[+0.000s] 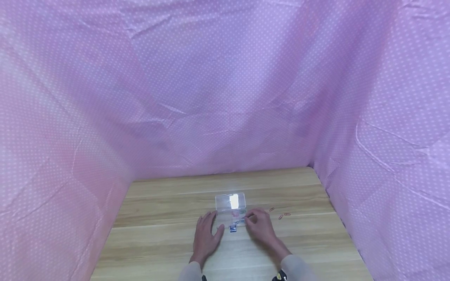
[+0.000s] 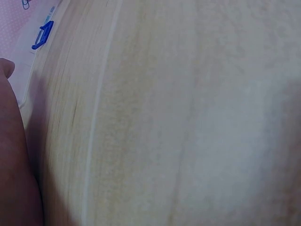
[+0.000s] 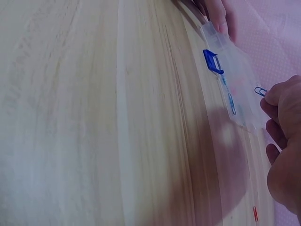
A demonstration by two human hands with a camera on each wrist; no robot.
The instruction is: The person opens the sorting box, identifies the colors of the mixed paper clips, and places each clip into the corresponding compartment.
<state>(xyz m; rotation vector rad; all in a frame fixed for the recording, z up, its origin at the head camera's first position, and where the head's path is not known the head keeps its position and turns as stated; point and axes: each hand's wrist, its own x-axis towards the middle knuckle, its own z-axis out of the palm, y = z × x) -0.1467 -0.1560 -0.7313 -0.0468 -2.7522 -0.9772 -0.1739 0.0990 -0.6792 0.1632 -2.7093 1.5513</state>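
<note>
A small clear plastic box with a blue latch lies open on the wooden table, its lid flipped back. My left hand rests flat beside the box's left side, fingers straight; a fingertip touches the box edge. My right hand pinches a blue paper clip over the box's right end. Another blue clip lies inside the box. In the left wrist view the latch and box edge show at the top left.
Three orange-red paper clips lie loose on the table right of the box; one shows in the right wrist view. Pink dotted cloth walls the table on the left, back and right.
</note>
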